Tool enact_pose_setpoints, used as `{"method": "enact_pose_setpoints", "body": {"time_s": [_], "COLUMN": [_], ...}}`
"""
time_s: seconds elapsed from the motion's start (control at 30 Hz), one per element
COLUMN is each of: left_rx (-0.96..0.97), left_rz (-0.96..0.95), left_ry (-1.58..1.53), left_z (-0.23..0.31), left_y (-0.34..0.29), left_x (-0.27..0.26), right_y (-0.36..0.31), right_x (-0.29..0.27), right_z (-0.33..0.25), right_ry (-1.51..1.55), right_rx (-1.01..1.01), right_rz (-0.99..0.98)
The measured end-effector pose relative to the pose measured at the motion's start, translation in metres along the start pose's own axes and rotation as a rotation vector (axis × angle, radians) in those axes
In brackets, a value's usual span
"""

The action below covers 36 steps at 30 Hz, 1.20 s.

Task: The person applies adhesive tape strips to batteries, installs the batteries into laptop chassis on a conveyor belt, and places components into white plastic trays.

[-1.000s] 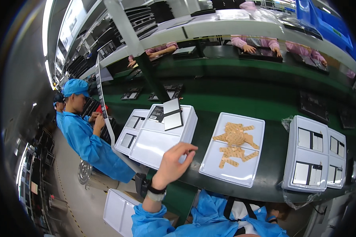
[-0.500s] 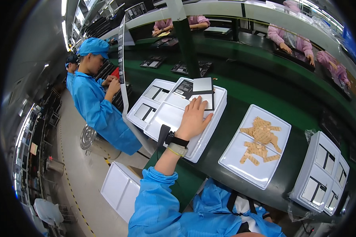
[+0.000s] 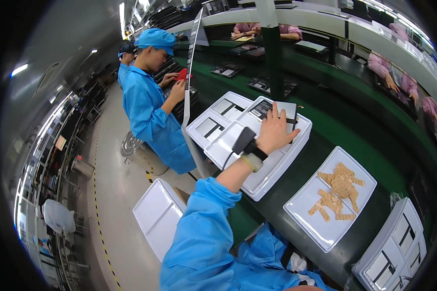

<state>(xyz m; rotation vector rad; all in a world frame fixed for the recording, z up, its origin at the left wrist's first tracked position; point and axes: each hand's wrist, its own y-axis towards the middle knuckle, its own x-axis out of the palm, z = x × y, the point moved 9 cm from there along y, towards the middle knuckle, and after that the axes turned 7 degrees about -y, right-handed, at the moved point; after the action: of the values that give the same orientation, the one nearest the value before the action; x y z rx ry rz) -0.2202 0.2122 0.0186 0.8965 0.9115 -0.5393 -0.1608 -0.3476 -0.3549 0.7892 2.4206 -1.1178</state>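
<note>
My left hand (image 3: 275, 133) lies palm down, fingers spread, over a flat battery pack (image 3: 290, 110) with silver panels and a black frame. Its fingertips reach the silver panel farther from me, and the hand covers the nearer part of the pack. A black labelled panel (image 3: 260, 109) shows just left of the fingers. The pack sits in the far part of a white divided tray (image 3: 303, 127), whose nearer compartments show bare plastic. A watch-like band with a black module (image 3: 244, 140) is strapped on my left wrist. My right hand does not show.
To the right stands a white tray (image 3: 296, 206) with a heap of tan adhesive strips (image 3: 342, 186). Stacked trays (image 3: 393, 233) with silver-and-black packs are farther right. A white post (image 3: 195, 97) rises beside the left tray (image 3: 195, 127). A person in blue (image 3: 153, 106) works at left.
The view has turned, so the scene sits farther right, except the right-hand trays, which are lower. My left hand has slid forward across the pack, from the nearer silver panel to the farther one.
</note>
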Motion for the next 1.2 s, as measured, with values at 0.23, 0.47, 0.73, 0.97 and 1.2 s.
{"method": "enact_pose_setpoints", "body": {"time_s": [0.23, 0.47, 0.73, 0.97, 1.2], "left_rx": [-0.112, -0.128, -0.261, -0.193, -0.08], "left_rz": [0.165, 0.236, 0.287, 0.451, 0.592], "left_ry": [0.086, -0.026, -0.225, -0.526, -0.574], "left_z": [-0.02, -0.022, -0.054, -0.047, -0.036], "left_y": [0.002, 0.008, 0.002, 0.009, 0.008], "left_x": [0.026, 0.005, 0.003, -0.013, -0.028], "right_y": [-0.038, -0.114, -0.233, -0.239, -0.149], "right_x": [0.013, 0.001, -0.093, -0.177, -0.273], "right_z": [-0.074, -0.163, -0.335, -0.481, -0.582], "right_ry": [-0.136, -0.289, -0.273, -0.138, -0.224], "right_rx": [-0.12, -0.329, -0.54, -1.019, -1.008], "right_rz": [-0.233, -0.533, -0.825, -0.25, 0.282]}}
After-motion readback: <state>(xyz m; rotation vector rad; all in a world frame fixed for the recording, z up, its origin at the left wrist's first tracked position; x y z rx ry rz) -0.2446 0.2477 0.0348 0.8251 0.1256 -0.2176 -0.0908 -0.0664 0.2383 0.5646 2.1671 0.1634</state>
